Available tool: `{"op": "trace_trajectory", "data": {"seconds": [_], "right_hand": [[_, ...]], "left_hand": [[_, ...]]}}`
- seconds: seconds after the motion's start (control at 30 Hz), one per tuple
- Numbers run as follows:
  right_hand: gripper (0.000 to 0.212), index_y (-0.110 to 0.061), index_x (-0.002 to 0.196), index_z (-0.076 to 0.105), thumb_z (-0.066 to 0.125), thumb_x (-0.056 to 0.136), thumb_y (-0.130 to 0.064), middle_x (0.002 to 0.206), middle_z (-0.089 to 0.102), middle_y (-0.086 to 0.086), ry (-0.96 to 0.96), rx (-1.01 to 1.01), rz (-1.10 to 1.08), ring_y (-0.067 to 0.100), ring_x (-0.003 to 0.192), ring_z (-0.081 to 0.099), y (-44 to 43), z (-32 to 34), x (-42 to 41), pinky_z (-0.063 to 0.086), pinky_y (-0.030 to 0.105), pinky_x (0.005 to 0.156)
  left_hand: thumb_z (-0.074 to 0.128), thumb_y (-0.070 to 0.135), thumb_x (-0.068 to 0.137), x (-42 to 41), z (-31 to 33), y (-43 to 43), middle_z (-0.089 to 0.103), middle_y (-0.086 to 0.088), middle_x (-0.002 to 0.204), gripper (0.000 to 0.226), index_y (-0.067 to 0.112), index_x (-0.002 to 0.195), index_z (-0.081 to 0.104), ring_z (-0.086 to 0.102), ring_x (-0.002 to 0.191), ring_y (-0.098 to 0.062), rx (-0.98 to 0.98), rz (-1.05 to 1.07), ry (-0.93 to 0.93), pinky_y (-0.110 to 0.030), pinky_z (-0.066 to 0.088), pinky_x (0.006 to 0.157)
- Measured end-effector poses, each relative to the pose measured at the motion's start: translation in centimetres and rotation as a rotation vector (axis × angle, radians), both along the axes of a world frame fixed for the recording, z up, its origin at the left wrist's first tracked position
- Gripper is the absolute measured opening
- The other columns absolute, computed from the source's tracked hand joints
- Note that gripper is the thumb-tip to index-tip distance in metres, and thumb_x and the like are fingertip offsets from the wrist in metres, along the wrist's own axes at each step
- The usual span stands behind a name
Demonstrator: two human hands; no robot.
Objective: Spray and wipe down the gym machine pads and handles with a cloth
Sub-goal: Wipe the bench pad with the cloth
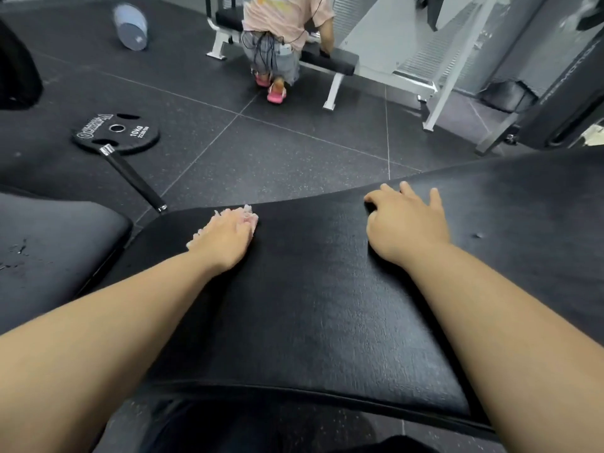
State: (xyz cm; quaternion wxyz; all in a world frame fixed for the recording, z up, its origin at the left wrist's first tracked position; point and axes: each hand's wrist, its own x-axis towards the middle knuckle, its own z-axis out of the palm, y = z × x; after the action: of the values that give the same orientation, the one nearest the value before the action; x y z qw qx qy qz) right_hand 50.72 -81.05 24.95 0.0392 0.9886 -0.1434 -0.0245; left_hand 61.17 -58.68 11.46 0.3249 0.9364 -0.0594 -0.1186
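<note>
The cloth [244,213], pale and soft, lies bunched under the left hand [225,238], which presses it flat on the black pad [310,289] near the pad's far edge. It looks light and limp, best gathered under the palm. The right hand [407,223] rests spread on the pad, well apart. Beyond the pad, a weight plate [116,134] lies on the floor [277,152].

Two hands, left [225,238] and right [405,223]; one cloth [245,214]; two black pads [310,305] [55,243]; one weight plate [116,134]; one bar [134,178]; one other person [284,24]
</note>
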Motion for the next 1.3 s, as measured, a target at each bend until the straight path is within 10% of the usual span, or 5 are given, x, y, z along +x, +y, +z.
{"op": "trace_trajectory", "data": {"seconds": [0.33,0.67,0.83,1.13,1.3], "right_hand": [[0.042,-0.027,0.132,0.052,0.033,0.097,-0.013,0.154,0.037,-0.003,-0.033,0.026,-0.007,0.019,0.151,0.012,0.1,0.3,0.3,-0.002,0.051,0.121],[0.039,-0.021,0.131,0.050,0.032,0.097,-0.014,0.157,0.033,-0.001,0.000,-0.002,-0.007,0.020,0.152,0.010,0.8,-0.2,0.2,-0.002,0.054,0.121],[0.041,-0.023,0.135,0.048,0.031,0.098,-0.015,0.158,0.031,-0.001,0.037,-0.016,0.005,0.020,0.152,0.008,0.9,-0.1,0.6,-0.004,0.056,0.120],[0.051,-0.026,0.149,0.033,0.030,0.098,-0.021,0.156,0.030,0.001,0.276,-0.084,0.163,0.027,0.150,0.009,4.6,-1.3,2.8,0.002,0.059,0.119],[0.049,-0.027,0.147,0.036,0.027,0.099,-0.023,0.154,0.034,-0.001,0.267,-0.030,0.280,0.025,0.149,0.012,7.1,-3.6,4.3,0.000,0.061,0.117]], "left_hand": [[0.022,0.039,0.103,-3.1,4.7,-7.3,0.026,0.021,0.156,0.047,0.040,0.147,0.038,0.007,0.149,-0.002,-0.188,-0.628,-0.250,-0.034,0.002,0.119],[0.023,0.045,0.085,-1.3,2.3,-4.8,0.058,-0.002,0.122,0.046,0.024,0.103,0.060,0.050,0.112,-0.032,0.006,0.352,0.149,-0.047,0.027,0.087],[0.023,0.037,0.106,-13.1,3.8,-0.9,0.022,0.034,0.142,0.040,0.048,0.144,0.028,0.007,0.144,0.001,-0.193,-0.434,-0.231,-0.015,-0.001,0.105],[0.023,0.037,0.079,-8.7,-0.8,7.4,0.057,-0.003,0.111,0.032,0.027,0.089,0.051,0.050,0.107,-0.035,0.095,0.400,0.212,-0.049,0.036,0.087],[0.025,0.042,0.102,-16.7,3.7,-1.8,0.029,0.016,0.152,0.036,0.052,0.134,0.038,0.021,0.144,-0.022,-0.056,-0.096,-0.153,-0.045,0.012,0.113]]}}
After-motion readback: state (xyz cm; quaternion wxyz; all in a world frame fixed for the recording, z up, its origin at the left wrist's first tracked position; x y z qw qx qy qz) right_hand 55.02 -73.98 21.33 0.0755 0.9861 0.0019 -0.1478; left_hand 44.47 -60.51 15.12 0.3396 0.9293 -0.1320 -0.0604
